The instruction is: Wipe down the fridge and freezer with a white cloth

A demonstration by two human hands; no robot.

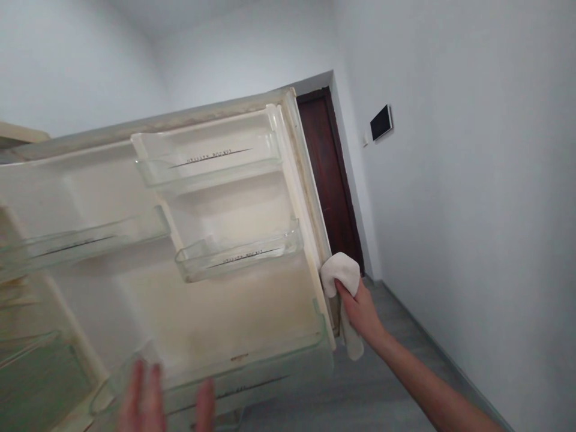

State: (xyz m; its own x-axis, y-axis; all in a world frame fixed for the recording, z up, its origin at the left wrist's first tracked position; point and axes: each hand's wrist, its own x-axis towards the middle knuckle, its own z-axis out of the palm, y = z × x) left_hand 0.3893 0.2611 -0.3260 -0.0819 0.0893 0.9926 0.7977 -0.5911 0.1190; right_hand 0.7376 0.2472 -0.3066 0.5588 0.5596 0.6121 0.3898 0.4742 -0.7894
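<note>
An opened fridge door [234,300], yellowed inside, fills the left and middle of the view. Clear door shelves [243,255] are fixed across it at several heights. My right hand [362,312] is closed on a white cloth [341,267] and presses it against the door's outer edge; part of the cloth hangs below the fingers. Low in the picture, my left hand [157,402] is blurred, its fingers spread in front of the bottom door shelf [252,384]. Nothing shows between those fingers, and the palm is cut off by the frame.
Behind the fridge stands a dark red-brown door [328,174]. A black wall panel [381,123] hangs on the pale right wall [472,210]. The grey floor [405,348] runs along that wall. At the lower left the fridge interior [40,360] shows a glass shelf.
</note>
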